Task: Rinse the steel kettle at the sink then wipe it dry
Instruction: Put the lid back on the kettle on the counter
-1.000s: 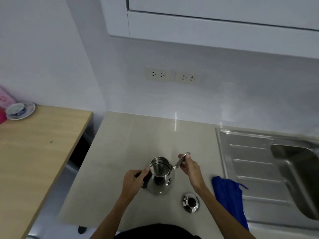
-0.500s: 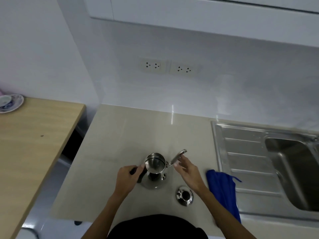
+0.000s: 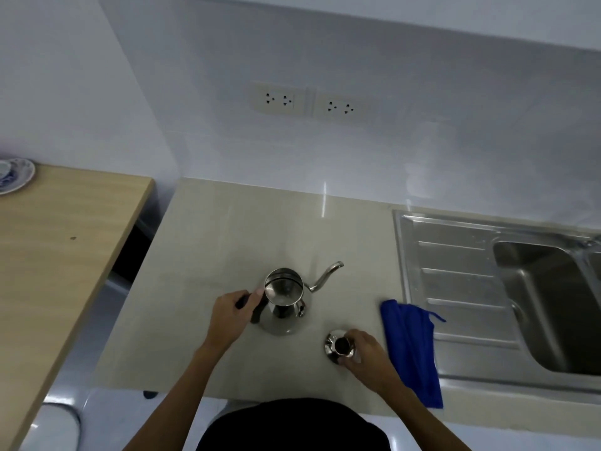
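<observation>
standing upright on a pale beige bench is a steel kettle, its top open and its thin curved spout pointing toward the steel sink. the left hand is on the side of the kettle away from the sink, its fingers closed around the kettle's dark handle. the kettle's steel lid with its dark knob lies on the bench just beside the kettle, on its near, sink-ward side. the right hand is on this lid, fingers curled around its rim and grasping it. a blue cloth lies between the lid and the sink, overlapping the edge of the sink's ribbed draining board. on the white wall behind the kettle are two double power sockets. a wooden table stands well apart from the kettle on its handle side, carrying a blue and white saucer at its far edge. no brand, label or writing can be read on anything.
</observation>
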